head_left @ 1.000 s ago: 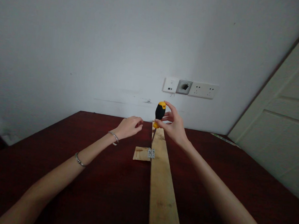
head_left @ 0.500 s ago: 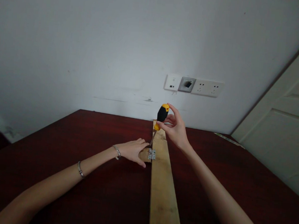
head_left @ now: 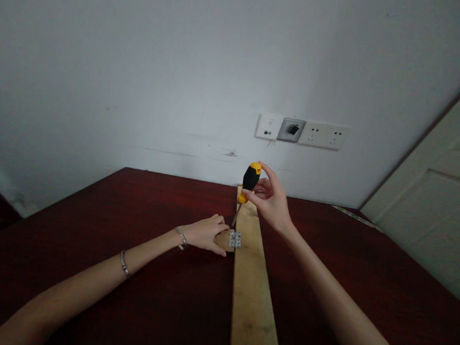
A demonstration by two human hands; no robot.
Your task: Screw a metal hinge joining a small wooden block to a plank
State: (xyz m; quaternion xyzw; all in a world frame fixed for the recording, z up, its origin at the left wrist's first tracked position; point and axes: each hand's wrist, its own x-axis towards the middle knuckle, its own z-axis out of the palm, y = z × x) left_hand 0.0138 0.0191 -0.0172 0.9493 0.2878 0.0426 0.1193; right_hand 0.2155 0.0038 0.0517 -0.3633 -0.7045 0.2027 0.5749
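Note:
Between thumb and fingers, my right hand (head_left: 272, 199) grips a black-and-yellow screwdriver (head_left: 250, 178) by its handle. The shaft slants down, its tip at the upper left corner of a small metal hinge (head_left: 235, 239). That hinge spans a small wood block (head_left: 222, 240) and the left edge of a long wooden board (head_left: 251, 279). My left hand (head_left: 205, 233) is wrapped around the block, thumb on the near side and fingers on the far side. Whether a screw sits under the tip is too small to tell.
Everything rests on a dark red table (head_left: 141, 208) pushed against a white wall (head_left: 181, 85). Wall sockets (head_left: 323, 135) sit above the board's far end. A white panelled door (head_left: 448, 209) stands at the right, and a thin strip (head_left: 356, 217) lies near the table's back right edge.
The view has shifted slightly, moving everything a little to the right. Both hands keep their holds, and the screwdriver tip stays at the hinge.

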